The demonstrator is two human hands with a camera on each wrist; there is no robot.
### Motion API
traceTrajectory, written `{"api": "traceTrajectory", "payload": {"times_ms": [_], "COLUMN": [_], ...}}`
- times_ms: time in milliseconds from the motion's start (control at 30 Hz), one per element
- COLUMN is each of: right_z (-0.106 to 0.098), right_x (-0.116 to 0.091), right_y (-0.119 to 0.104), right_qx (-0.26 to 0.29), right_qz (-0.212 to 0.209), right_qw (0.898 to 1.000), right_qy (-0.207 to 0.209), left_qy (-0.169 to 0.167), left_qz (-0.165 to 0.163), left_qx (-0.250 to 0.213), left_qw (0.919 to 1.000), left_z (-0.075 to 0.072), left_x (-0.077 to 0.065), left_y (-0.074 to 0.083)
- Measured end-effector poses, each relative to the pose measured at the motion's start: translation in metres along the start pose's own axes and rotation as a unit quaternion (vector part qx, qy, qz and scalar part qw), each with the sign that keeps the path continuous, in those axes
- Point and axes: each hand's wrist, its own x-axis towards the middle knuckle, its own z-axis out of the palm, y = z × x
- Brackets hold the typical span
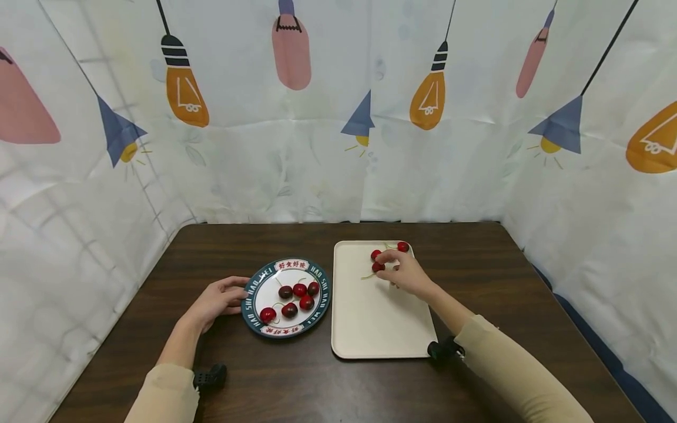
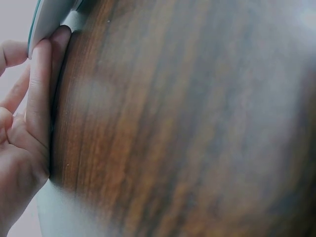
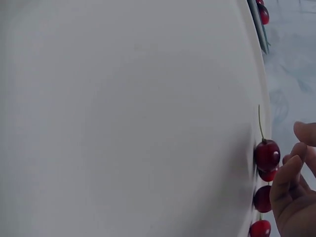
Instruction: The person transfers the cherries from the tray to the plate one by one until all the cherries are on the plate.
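Note:
My left hand (image 1: pixel 224 299) grips the left rim of a round plate (image 1: pixel 252 317) with a dark green lettered border. In the left wrist view, the thumb and fingers lie on opposite sides of the plate's edge (image 2: pixel 37 29). Several dark red cherries (image 1: pixel 290 310) with stems rest on the plate. Over the far part of a cream rectangular tray (image 1: pixel 381 323) is my right hand (image 1: pixel 404 273), thumb and fingers parted around a cherry (image 1: pixel 378 267). The right wrist view has the fingertips right beside a stemmed cherry (image 3: pixel 267 155), with nothing pinched between them.
Another cherry (image 1: pixel 403 246) lies at the tray's far right corner, and one (image 1: pixel 376 255) sits just beyond the fingers. Plate and tray stand side by side on a dark wooden table (image 1: pixel 254 241). A printed curtain (image 1: pixel 328 176) hangs behind and at both sides.

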Motion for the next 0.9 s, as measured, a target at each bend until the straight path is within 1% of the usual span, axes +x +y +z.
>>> {"api": "traceTrajectory", "payload": {"times_ms": [133,367,767,900], "right_z": [-0.002,-0.003,0.0,0.002], "right_x": [0.0,0.006,0.015,0.017], "right_y": [0.005,0.006,0.004,0.003], "right_qx": [-0.007,-0.026,-0.044,-0.068], "right_qz": [0.023,0.044,0.039,0.03], "right_qw": [0.999,0.998,0.998,0.997], "right_qy": [0.027,0.02,-0.007,-0.011], "left_qy": [-0.002,0.003,0.005,0.007], "left_qz": [0.001,0.001,-0.004,-0.007], "left_qx": [0.002,0.004,0.007,0.007], "left_qw": [1.0,1.0,1.0,0.9999], "left_z": [0.0,0.0,0.001,0.001], "left_x": [0.0,0.001,0.0,0.001], "left_y": [0.0,0.001,0.0,0.0]}}
